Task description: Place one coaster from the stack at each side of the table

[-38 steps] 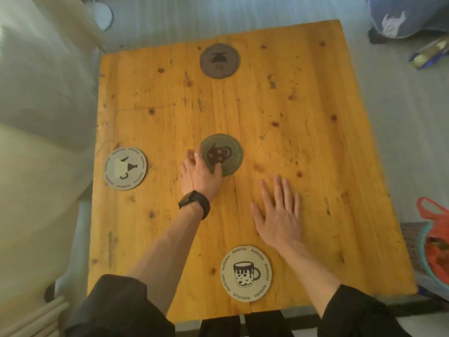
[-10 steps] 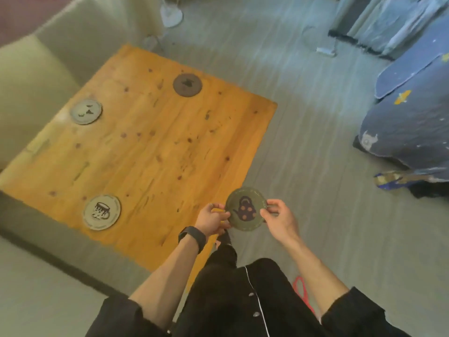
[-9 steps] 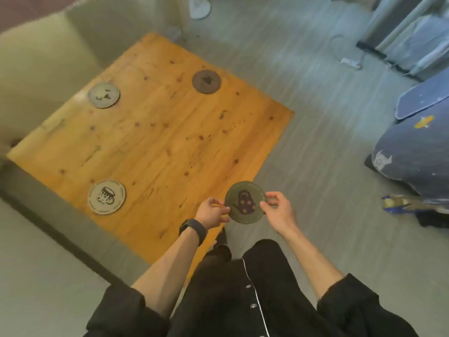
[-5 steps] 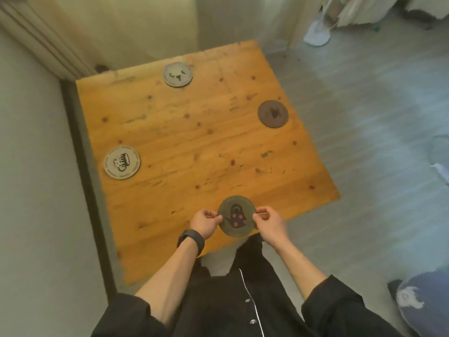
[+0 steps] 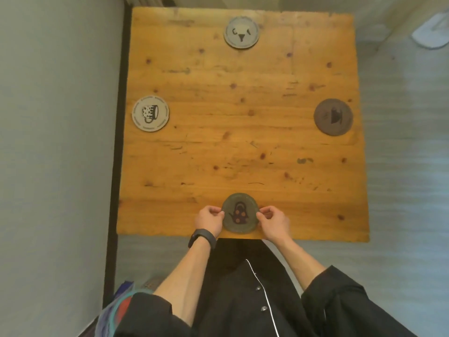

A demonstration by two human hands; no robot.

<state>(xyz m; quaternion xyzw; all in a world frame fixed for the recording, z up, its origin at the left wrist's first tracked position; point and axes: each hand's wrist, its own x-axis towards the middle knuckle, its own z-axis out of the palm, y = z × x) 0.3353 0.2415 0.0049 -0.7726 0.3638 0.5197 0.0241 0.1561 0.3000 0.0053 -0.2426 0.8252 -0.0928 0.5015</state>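
A dark green coaster with a teapot print (image 5: 240, 213) is over the near edge of the wooden table (image 5: 243, 142). My left hand (image 5: 209, 221) pinches its left rim and my right hand (image 5: 273, 222) pinches its right rim. I cannot tell whether it rests on the wood or hovers just above it. A pale coaster with a mug print (image 5: 150, 113) lies at the table's left side. A pale coaster with a face-like print (image 5: 241, 32) lies at the far side. A brown coaster with a cup print (image 5: 333, 117) lies at the right side.
A pale wall with a dark strip (image 5: 116, 142) runs along the table's left edge. A bag with red and teal handles (image 5: 116, 310) sits on the floor at the lower left. A white object (image 5: 430, 35) lies on the grey floor at the far right.
I have walked round the table with the teapot coaster held in both hands. The coaster has moved from beside the table to over its near edge.
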